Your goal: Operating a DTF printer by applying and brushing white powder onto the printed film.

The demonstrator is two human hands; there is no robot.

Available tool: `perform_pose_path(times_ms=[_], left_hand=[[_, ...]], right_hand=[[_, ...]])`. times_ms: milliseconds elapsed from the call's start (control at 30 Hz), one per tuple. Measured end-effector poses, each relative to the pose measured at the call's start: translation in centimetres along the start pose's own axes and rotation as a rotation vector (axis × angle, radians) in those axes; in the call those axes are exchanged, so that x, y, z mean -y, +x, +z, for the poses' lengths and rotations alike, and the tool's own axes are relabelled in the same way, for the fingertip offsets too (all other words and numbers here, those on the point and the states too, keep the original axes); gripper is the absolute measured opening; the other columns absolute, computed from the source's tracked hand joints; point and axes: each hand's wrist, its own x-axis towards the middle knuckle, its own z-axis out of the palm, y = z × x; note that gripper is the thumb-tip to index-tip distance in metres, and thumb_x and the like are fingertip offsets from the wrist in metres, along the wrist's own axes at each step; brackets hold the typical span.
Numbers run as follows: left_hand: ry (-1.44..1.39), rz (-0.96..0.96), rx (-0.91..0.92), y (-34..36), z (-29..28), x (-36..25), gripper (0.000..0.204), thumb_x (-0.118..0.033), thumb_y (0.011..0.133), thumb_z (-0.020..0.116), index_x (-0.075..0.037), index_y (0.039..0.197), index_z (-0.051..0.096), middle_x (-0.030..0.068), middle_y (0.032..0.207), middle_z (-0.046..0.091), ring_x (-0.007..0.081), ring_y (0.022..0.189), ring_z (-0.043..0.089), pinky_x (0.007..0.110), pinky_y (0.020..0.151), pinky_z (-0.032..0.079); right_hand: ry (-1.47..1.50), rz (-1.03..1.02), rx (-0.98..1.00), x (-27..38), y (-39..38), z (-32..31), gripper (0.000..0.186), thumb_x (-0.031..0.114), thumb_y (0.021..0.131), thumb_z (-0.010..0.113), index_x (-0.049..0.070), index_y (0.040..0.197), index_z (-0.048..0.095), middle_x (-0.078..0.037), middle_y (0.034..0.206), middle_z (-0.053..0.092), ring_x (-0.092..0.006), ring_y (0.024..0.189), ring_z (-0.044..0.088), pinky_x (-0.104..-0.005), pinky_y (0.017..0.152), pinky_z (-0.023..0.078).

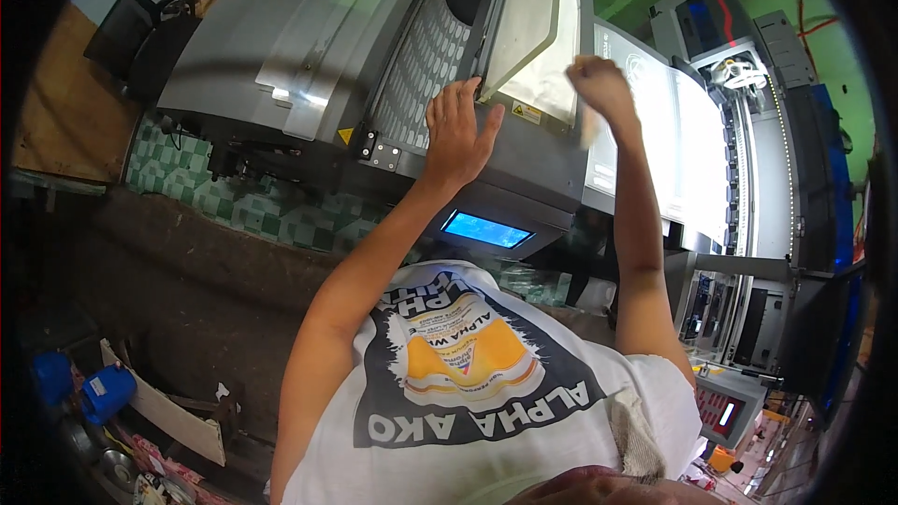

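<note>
My left hand (460,136) rests on the grey machine (528,154), fingers stretched out, fingertips by the lower hinge end of a raised translucent lid (531,23). Under that lid lies a pale, whitish tray (554,75). To the right, my right hand (606,92) is raised in a closed grip over the tray's right edge. A pale beige, blurred thing (589,128) hangs below the fist; its kind cannot be made out. Left of my left hand, a dark perforated belt (421,65) runs into the machine.
A lit blue screen (486,229) sits on the machine's front. At right, bright white film (650,131) leads to a large printer (795,150). A grey hood (299,47) covers the left side. Blue containers (108,393) and a wooden board (173,416) lie at lower left.
</note>
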Motion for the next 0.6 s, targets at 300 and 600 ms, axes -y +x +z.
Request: perform_pose_path(times_ms=[300, 600], left_hand=[[0.017, 0.030, -0.026, -0.1, 0.0, 0.4, 0.057, -0.044, 0.105, 0.053, -0.001, 0.142, 0.048, 0.0189, 0.133, 0.052, 0.0376, 0.130, 0.047, 0.055, 0.116, 0.028], [0.039, 0.018, 0.010, -0.2, 0.1, 0.3, 0.058, -0.047, 0.106, 0.051, -0.003, 0.144, 0.047, 0.0199, 0.137, 0.051, 0.0378, 0.133, 0.046, 0.054, 0.118, 0.027]], right_hand=[[0.855, -0.129, -0.142, 0.8, -1.4, -2.4, 0.041, 0.038, 0.110, 0.054, 0.002, 0.097, 0.068, 0.000, 0.077, 0.062, -0.0075, 0.068, 0.051, -0.0251, 0.063, 0.042], [0.921, -0.246, 0.156, -3.5, -0.9, -2.7, 0.039, 0.041, 0.108, 0.057, 0.005, 0.105, 0.071, 0.001, 0.082, 0.066, -0.0063, 0.070, 0.054, -0.0233, 0.060, 0.041]])
